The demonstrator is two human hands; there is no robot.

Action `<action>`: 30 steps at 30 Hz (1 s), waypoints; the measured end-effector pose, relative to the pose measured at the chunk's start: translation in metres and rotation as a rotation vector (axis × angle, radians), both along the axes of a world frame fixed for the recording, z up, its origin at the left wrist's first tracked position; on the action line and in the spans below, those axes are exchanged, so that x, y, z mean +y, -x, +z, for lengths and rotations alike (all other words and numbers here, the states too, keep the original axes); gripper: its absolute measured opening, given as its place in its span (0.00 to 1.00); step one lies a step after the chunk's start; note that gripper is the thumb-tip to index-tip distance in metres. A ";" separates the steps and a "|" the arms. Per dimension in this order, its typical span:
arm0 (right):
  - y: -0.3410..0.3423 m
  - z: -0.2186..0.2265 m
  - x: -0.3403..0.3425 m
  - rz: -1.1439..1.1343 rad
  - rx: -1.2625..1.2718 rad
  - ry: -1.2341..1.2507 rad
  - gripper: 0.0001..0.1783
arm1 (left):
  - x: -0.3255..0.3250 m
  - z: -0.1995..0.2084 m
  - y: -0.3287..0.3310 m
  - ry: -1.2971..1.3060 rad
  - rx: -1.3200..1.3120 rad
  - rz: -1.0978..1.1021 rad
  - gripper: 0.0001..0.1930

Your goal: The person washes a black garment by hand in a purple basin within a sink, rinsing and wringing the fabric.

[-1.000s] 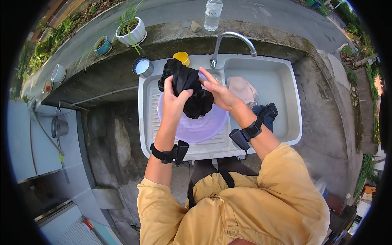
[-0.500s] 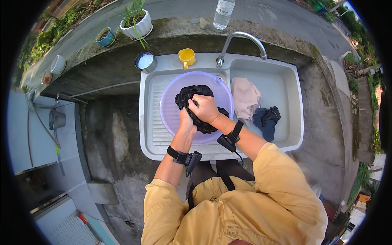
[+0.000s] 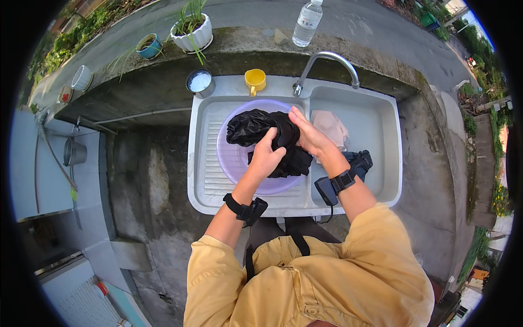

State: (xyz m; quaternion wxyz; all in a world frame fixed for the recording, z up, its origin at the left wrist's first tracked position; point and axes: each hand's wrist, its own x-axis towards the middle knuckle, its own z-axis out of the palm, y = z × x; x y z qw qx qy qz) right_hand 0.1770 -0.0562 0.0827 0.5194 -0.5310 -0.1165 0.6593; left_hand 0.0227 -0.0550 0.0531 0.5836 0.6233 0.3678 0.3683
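A wet-looking black garment point(image 3: 253, 128) is bunched above and in a translucent purple basin point(image 3: 224, 158), which rests on the ribbed left part of the sink. My left hand point(image 3: 267, 158) grips the cloth from the near side, thumb and forefinger around a fold. On the garment's right side, my right hand point(image 3: 313, 135) lies with fingers stretched out and pressed together lengthwise, its palm toward the cloth. The lower folds hang over the basin's right part. What kind of garment it is does not show.
The right bowl of the sink point(image 3: 381, 125) holds a pale pink garment point(image 3: 331, 128) and a dark blue one point(image 3: 359, 163). A curved tap point(image 3: 332, 55) stands behind. Along the back edge are a yellow cup point(image 3: 255, 79) and a metal tin of white stuff point(image 3: 200, 83). A water bottle point(image 3: 308, 24) and potted plants line the wall.
My hands have moved apart, the right one rightward, loosening from a fist into straight fingers. The black garment has spread from a tight bunch into looser folds.
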 end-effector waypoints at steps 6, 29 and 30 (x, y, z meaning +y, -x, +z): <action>0.024 -0.044 -0.007 0.221 -0.816 -0.370 0.05 | 0.017 0.000 0.034 1.025 -0.076 0.471 0.41; 0.006 0.011 0.019 0.160 -0.231 -0.466 0.36 | 0.026 0.032 0.039 0.609 -0.355 0.145 0.22; 0.000 0.010 0.023 0.126 -0.252 -0.499 0.35 | 0.027 0.034 0.037 0.623 -0.418 0.226 0.23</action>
